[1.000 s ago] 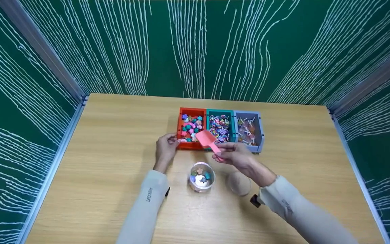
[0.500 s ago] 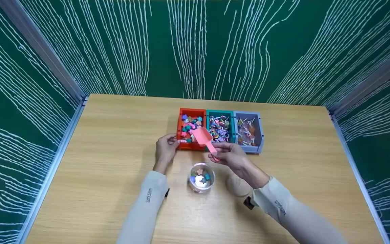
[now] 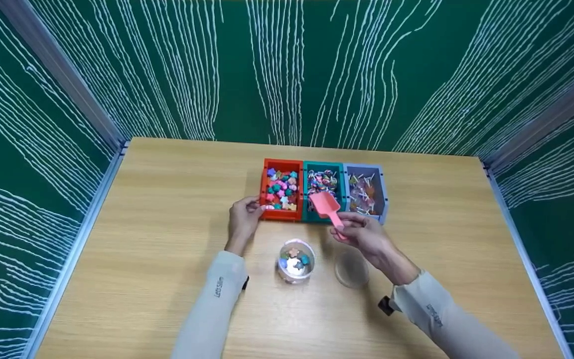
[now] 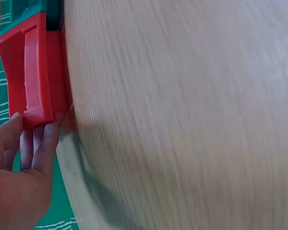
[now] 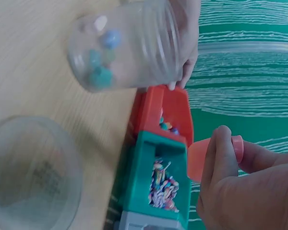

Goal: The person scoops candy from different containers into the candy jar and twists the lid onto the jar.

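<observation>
My right hand (image 3: 366, 238) holds a pink scoop (image 3: 325, 203) by its handle, its blade over the front of the teal bin (image 3: 313, 216) of swirly lollipops. In the right wrist view the fingers wrap the scoop (image 5: 198, 158). My left hand (image 3: 244, 219) grips the near left corner of the red bin (image 3: 282, 215), which contains star-shaped pieces in several colors; the left wrist view has the thumb on the rim and fingers against the side of this red bin (image 4: 33, 72). Between the forearms stands a clear jar (image 3: 297, 279) with several star pieces inside.
A grey-blue bin (image 3: 377, 218) of clear-wrapped lollipops adjoins the teal bin on the right. Beside the jar a round clear lid (image 3: 352, 270) lies flat on the wooden table (image 3: 177, 209). Green walls (image 3: 237, 75) with white lines enclose the table's back and sides.
The scoop in my right hand first shifts slightly left over the red bin, then right to the teal bin. My left hand stays on the red bin's corner.
</observation>
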Demonstrator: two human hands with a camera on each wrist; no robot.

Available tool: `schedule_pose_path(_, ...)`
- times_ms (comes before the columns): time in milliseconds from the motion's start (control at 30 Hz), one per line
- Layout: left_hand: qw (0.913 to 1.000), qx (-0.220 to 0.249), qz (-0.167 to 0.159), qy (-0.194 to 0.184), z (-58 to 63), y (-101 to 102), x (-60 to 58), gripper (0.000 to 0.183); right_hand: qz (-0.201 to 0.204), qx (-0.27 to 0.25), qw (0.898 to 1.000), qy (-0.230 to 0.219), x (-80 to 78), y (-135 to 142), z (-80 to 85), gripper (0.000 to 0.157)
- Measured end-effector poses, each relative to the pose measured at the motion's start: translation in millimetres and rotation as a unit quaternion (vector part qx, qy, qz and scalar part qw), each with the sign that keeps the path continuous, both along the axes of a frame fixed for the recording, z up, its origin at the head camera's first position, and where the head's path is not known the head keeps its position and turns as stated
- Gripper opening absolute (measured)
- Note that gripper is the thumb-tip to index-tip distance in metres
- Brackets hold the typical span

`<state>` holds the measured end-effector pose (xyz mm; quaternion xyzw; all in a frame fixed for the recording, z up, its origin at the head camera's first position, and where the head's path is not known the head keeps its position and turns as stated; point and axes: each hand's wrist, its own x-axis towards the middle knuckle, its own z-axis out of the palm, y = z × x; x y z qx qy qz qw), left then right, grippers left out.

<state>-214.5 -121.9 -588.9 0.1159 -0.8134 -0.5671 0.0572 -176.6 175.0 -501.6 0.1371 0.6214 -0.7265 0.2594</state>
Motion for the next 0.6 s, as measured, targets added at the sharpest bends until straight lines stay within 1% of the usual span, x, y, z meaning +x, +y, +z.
schedule_pose_path(67, 1.0000, 0.000, 0.000, 0.000, -0.2, 0, 0.4, 0.027, -0.003, 0.003, 1.000, -0.003, -1.3, 3, -2.0, 0.051)
schedule_pose_path(267, 0.9997, -0.005, -0.005, 0.024, -1.6, -1, 1.3, 0.024, -0.014, 0.014, 0.999, -0.025, -9.0, 4, -2.6, 0.051)
schedule_pose_path(467, 0.9998, -0.003, -0.004, 0.020, -0.7, 0, 1.3, 0.024, 0.000, 0.020, 0.998, -0.053, -20.7, 4, 4.5, 0.051)
schedule_pose_path(600, 0.9999, 0.002, -0.004, 0.012, -0.7, 0, 0.6, 0.026, -0.014, 0.023, 0.997, -0.072, -30.0, 1, 7.7, 0.049)
